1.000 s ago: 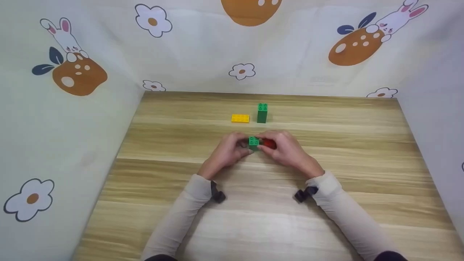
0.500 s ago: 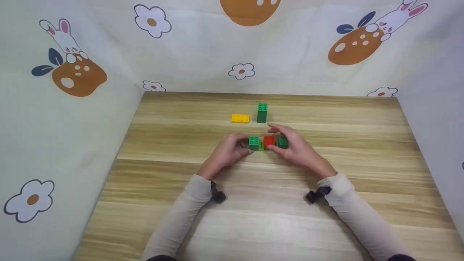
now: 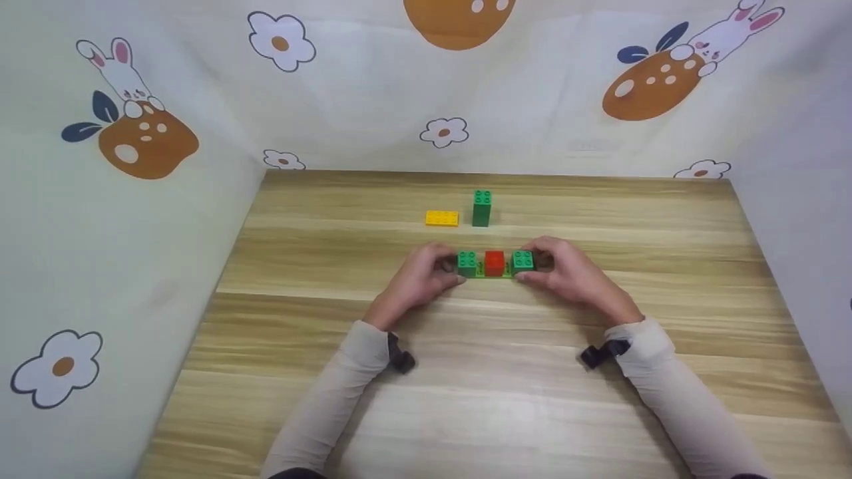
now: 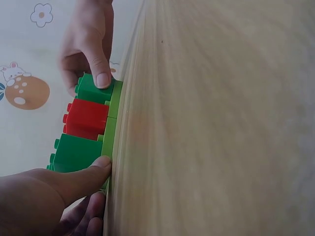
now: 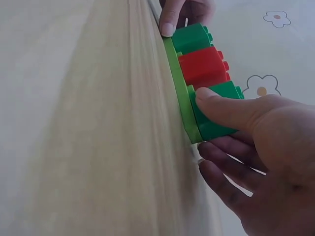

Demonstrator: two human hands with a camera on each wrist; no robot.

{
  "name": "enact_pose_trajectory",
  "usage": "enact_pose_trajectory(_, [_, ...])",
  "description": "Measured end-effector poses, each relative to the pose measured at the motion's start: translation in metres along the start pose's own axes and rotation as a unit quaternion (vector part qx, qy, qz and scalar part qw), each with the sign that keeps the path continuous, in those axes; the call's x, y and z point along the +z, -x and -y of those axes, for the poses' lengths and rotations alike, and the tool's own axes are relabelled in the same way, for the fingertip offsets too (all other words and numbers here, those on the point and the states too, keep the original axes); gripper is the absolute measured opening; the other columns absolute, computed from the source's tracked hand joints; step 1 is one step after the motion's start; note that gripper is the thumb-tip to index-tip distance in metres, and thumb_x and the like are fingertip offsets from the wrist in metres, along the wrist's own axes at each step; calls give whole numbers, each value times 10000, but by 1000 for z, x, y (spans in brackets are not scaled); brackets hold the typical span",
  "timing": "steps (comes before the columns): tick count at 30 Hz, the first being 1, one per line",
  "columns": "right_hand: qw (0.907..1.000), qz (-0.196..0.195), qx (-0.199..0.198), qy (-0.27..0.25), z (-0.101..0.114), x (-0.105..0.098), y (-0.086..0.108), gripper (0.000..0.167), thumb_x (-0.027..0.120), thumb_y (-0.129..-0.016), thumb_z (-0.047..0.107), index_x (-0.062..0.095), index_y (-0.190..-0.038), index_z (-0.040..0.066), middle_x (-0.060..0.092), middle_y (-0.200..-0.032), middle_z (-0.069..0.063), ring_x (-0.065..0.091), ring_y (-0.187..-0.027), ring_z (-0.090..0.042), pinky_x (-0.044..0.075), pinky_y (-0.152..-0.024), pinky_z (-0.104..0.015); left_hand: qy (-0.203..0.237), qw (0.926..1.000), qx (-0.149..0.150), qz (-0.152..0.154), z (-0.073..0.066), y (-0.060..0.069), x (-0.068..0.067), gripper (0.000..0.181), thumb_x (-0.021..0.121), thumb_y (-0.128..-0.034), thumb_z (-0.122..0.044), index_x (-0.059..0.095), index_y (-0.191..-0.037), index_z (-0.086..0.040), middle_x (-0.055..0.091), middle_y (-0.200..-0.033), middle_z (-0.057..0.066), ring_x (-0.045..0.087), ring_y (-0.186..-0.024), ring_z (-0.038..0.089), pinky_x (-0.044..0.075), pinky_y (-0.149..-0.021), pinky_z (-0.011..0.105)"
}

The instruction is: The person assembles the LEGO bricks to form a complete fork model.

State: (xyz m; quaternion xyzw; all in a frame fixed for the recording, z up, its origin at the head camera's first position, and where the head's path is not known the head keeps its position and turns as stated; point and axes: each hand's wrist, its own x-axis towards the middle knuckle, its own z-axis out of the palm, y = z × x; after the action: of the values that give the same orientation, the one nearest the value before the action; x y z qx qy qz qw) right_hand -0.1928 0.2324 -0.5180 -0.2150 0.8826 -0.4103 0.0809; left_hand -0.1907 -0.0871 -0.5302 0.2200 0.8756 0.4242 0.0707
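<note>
A row of toy building bricks stands on the table: a left green brick (image 3: 466,264), a red brick (image 3: 494,264) and a right green brick (image 3: 523,261), spaced along a flat light green base (image 4: 109,135). A seam crosses the base in the left wrist view. My left hand (image 3: 424,274) grips the row's left end, thumb on the base beside the green brick. At the other end my right hand (image 3: 574,271) pinches the right green brick, its thumb pressed on the near face. The fingers behind the row are partly hidden.
Behind the row, a flat yellow brick (image 3: 442,218) lies on the wooden table (image 3: 452,399). To its right stands a tall green brick or stack (image 3: 482,209). Patterned cloth walls (image 3: 359,80) enclose the back and sides.
My right hand has moved right, from around the red brick to the right green brick, uncovering the red one. The left hand and the row have stayed in place.
</note>
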Motion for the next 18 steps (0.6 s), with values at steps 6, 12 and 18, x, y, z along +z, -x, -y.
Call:
enact_pose_trajectory(6, [10000,8,13,30,-1,0,0,365,905,-902,242,788,-1215,96,768,-1104,-69,686,-990,-225,580,-872,-320,-67,9999,-119,90,-1,1,-1,358,862,-927,-139,777,-1269,-80,756,-1152,90,695,-1020,210,613,-956,381])
enact_pose_trajectory(12, [9999,27,-36,-134,-2,1,-1,346,915,-886,197,795,-1194,93,776,-1054,-60,689,-930,-193,588,-818,-237,-121,9993,-138,311,-3,-1,-6,425,845,-926,-100,742,-1339,-95,764,-1184,69,708,-1015,194,620,-956,366])
enact_pose_trajectory(18, [9999,29,-86,-59,-3,0,-1,388,918,-884,222,795,-1230,96,783,-1095,-65,699,-971,-217,603,-862,-333,320,9982,-253,441,-6,-6,-22,572,767,-934,23,622,-1484,-40,715,-1302,139,702,-1112,269,610,-1027,424])
